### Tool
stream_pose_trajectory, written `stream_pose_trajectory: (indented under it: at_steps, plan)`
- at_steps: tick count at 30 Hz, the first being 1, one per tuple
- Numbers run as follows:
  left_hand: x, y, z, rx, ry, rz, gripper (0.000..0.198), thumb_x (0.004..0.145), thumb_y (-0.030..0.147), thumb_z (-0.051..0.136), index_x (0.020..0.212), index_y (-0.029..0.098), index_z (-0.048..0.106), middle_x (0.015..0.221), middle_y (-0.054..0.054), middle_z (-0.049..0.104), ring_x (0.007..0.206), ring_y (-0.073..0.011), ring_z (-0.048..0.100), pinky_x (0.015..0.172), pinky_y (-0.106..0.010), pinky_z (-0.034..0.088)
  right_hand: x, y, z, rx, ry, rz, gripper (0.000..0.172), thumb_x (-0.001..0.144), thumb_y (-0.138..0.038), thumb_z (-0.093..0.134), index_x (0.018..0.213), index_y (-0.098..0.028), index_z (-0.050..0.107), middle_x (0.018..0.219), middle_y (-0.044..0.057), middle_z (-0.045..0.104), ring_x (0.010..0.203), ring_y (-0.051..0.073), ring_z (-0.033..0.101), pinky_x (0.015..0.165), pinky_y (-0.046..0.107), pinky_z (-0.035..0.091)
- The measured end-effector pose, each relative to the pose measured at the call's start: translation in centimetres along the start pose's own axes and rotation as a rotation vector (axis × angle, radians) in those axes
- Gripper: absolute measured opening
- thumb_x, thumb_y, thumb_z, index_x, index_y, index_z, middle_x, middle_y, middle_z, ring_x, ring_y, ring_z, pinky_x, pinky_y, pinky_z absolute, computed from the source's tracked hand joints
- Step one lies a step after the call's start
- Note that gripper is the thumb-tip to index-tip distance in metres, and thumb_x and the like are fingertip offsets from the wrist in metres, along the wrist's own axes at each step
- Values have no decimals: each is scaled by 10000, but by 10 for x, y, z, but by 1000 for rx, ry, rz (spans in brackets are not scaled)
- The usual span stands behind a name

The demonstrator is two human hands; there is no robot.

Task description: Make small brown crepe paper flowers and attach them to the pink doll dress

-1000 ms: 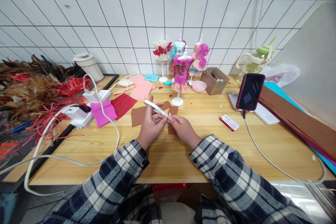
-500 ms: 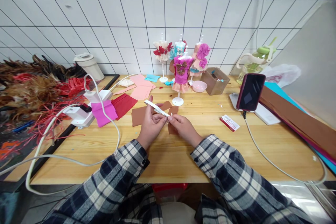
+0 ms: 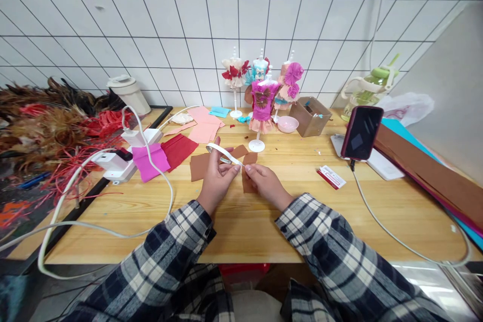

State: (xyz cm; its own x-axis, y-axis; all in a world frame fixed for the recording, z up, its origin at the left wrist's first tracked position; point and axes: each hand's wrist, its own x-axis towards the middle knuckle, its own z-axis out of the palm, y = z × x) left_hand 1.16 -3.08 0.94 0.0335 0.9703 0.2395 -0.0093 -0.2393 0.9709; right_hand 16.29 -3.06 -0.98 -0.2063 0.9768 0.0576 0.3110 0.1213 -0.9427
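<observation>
My left hand (image 3: 216, 179) is closed round a roll of white tape (image 3: 221, 152), whose loop sticks out above the thumb. My right hand (image 3: 265, 182) pinches the free end of the tape beside the left fingertips, just above the wooden table (image 3: 241, 221). Under and behind both hands lie brown felt pieces (image 3: 199, 166). Both arms wear dark plaid sleeves.
Small doll dresses on white stands (image 3: 260, 103) stand behind the hands, with a pink bowl (image 3: 288, 124) and a cardboard box (image 3: 310, 116). Pink and red sheets (image 3: 166, 153), chargers with white cables (image 3: 113, 163) and feathers (image 3: 45, 126) lie left. A propped phone (image 3: 361, 132) and coloured sheets (image 3: 426, 166) are right.
Both hands have shifted slightly up and right together, still pinching the tape. Nothing else on the table has moved.
</observation>
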Motion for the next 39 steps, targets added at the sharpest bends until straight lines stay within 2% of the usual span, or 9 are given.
stream_pose_trajectory:
  at_steps: [6,12,15,23,28,33,39]
  plan:
    - [2,-1,-2,47,57,-13,888,730,188,672,1449,337,172,1254,-74,504,712,-58,578,663,-189,500,0,-1,-1,-14,-1,-4,422,880,-544,371,676,-200,505,541,-30,466,578,131,454,541,237,329]
    - [4,-2,-2,32,35,5,874,710,168,678,1438,327,220,1252,-78,513,867,-111,589,775,-245,501,-1,-2,-2,-42,31,10,440,879,-563,347,684,-203,508,538,-24,474,584,141,473,536,246,335]
    - [4,-3,-1,-34,30,16,902,697,182,704,1439,317,209,1234,-81,515,822,-97,604,801,-258,503,0,-2,-1,-56,13,6,438,879,-556,351,675,-201,507,534,-24,474,573,138,469,521,244,328]
    - [6,-5,-2,-13,51,-25,922,681,174,722,1431,324,207,1185,-72,520,660,-46,598,673,-207,509,-1,-3,-1,-96,-10,-17,432,887,-541,352,661,-198,485,565,-23,491,587,132,467,539,241,319]
    - [7,-7,-4,11,50,-43,930,677,169,720,1432,322,199,1232,-88,489,654,-38,590,661,-200,512,1,-2,-4,-231,-13,-6,410,881,-530,390,672,-195,502,645,-12,543,632,128,478,571,238,307]
    - [7,-9,-4,24,45,-54,930,680,171,718,1433,319,192,1252,-94,484,678,-50,605,686,-219,527,1,-2,-5,-271,-22,3,437,885,-542,376,645,-195,493,621,-17,525,611,126,466,555,238,294]
    - [9,-4,-7,34,138,11,883,682,164,718,1415,300,244,1229,-98,499,706,-74,628,699,-235,539,1,-1,-6,-275,-2,-3,439,887,-548,369,654,-199,499,602,-25,507,584,124,442,534,237,272]
